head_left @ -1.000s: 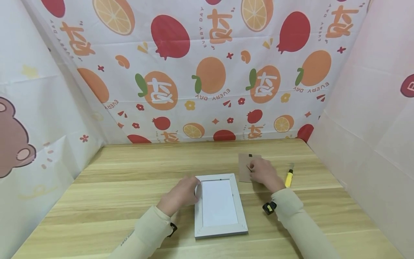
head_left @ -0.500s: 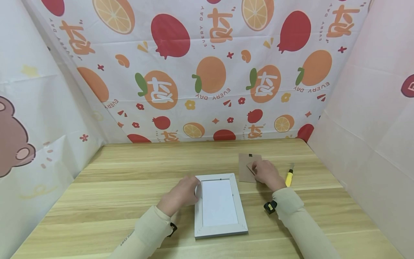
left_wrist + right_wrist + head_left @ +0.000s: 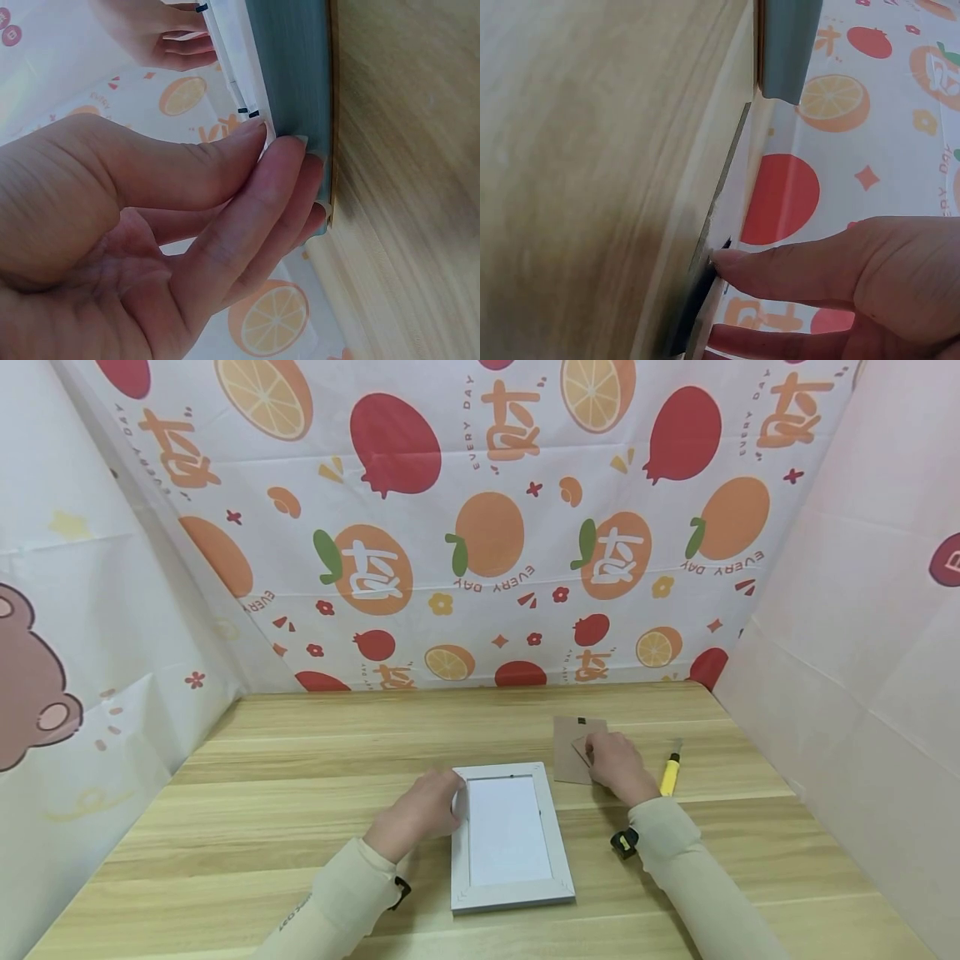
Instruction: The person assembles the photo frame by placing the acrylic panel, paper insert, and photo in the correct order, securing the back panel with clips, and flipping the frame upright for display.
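On the table lies a white picture frame [image 3: 561, 860], its white inner panel facing up. My left hand [image 3: 420, 806] holds the frame's left side near the upper corner. In the left wrist view the thumb and fingers grip the frame's edge [image 3: 296, 71]. Beyond the frame, to the right, a brown backing board [image 3: 567, 764] lies flat with a small black piece at its far edge. My right hand [image 3: 617, 764] pinches a narrow brown stand leg [image 3: 581, 747] on that board. In the right wrist view a dark gap shows beside the thumb; part of the leg is hidden.
A yellow-handled tool [image 3: 670, 774] with a thin metal tip lies right of the right hand. Wood-grain table [image 3: 300, 777] surrounds everything, and printed cloth [image 3: 420, 635] hangs behind and at both sides.
My right hand has shifted slightly to the right, and more of the stand leg shows than a second ago. The left hand and the picture frame have stayed in place.
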A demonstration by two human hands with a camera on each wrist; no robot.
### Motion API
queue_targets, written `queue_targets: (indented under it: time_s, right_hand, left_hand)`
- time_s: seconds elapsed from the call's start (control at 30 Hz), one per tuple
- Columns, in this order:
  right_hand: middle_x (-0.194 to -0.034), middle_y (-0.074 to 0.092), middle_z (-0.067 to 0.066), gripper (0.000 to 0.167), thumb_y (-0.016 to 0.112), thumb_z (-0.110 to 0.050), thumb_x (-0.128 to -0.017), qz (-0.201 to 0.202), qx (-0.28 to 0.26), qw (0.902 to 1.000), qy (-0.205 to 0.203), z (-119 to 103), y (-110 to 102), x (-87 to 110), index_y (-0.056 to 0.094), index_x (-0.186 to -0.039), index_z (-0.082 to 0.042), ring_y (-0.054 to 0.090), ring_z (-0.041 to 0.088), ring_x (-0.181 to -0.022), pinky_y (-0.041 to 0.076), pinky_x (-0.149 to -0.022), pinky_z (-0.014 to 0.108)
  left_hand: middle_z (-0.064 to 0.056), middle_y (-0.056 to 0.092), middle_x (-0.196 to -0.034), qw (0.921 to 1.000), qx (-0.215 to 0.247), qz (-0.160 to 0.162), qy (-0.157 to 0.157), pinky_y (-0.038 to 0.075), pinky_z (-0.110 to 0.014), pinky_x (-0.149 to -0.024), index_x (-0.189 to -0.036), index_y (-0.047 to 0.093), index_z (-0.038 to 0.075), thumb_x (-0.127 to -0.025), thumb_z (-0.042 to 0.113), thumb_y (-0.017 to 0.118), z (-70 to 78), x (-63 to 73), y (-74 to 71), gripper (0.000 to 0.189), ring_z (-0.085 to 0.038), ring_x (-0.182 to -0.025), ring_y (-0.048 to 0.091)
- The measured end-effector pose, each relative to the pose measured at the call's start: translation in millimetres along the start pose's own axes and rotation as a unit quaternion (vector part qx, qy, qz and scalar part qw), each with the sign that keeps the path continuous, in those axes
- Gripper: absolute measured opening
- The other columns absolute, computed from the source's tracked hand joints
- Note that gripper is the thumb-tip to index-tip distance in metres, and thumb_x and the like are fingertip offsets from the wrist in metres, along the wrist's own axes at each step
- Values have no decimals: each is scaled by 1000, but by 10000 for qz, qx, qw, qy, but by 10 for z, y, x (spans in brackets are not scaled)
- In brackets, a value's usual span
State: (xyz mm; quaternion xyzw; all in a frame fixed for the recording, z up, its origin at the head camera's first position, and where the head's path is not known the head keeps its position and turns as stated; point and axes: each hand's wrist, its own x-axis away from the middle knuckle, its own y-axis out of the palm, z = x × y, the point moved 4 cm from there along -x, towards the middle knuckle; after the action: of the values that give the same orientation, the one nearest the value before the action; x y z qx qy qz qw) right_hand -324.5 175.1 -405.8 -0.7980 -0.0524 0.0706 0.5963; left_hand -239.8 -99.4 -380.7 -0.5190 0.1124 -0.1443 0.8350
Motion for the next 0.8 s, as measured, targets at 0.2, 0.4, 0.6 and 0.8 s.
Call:
queue_targets:
  time_s: [0.2, 0.4, 0.6, 0.8]
  right_hand:
    - [-89, 70, 14, 15, 70, 5, -84, 79, -3, 10000, 42, 10, 8, 2, 71, -98, 0, 58, 23, -73, 51, -62, 34]
    - [-89, 70, 15, 13, 71, 4, -83, 122, -198, 9997, 12, 11, -4, 4, 72, -96, 1, 58, 22, -71, 50, -60, 32]
    - [-95, 72, 15, 21, 76, 1, -80, 4, -343, 9993, 141, 28, -7, -10, 73, -101, 2, 60, 22, -72, 50, -60, 31]
    - [-98, 73, 16, 26, 81, 0, -77, -111, -338, 9993, 88, 5, -29, 3, 74, -102, 3, 61, 22, -75, 54, -64, 33]
  left_hand:
    - [-18, 73, -88, 10000, -14, -16, -30, 55, -35, -61, -100, 72, -9, -71, -15, 72, -6, -5, 0, 29, -20, -67, 55]
    - [-18, 73, -89, 10000, -77, 31, 11, 54, -35, -62, -101, 72, -10, -71, -14, 73, 0, 1, -6, 30, -19, -68, 53]
    - [-18, 73, -88, 9999, -122, 32, -18, 53, -35, -63, -100, 72, -10, -72, -13, 75, 6, 8, -12, 29, -20, -68, 53]
    - [-16, 71, -82, 9998, -145, 95, 117, 51, -34, -59, -91, 72, -8, -71, -14, 75, 17, 7, -12, 22, -19, -66, 51]
